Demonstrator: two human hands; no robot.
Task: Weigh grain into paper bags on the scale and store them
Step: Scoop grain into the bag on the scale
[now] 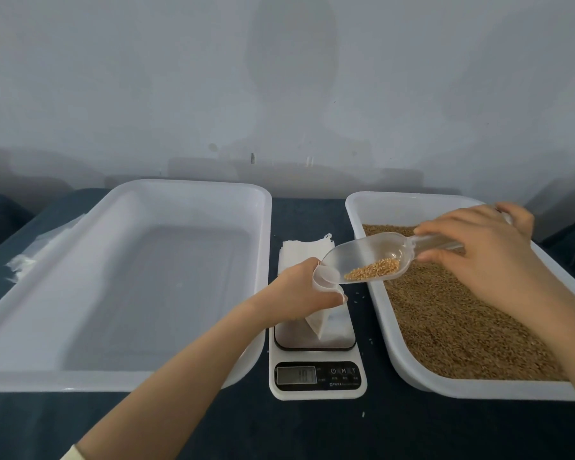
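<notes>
White tray [193, 190] left of scale [317, 391], bag stack [299, 249] behind

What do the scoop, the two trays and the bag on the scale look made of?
Scoop: clear plastic, probably; grain shows through its wall. Left tray and right tray: white plastic, soft sheen, rounded moulded rims. Bag: thin matte white paper, possibly fabric; it creases in the left hand.

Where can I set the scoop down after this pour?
The left tray is bare inside; so is the cloth in front of the scale. The gap right of that tray is crowded: scale, bag stack, left hand holding the bag.
</notes>
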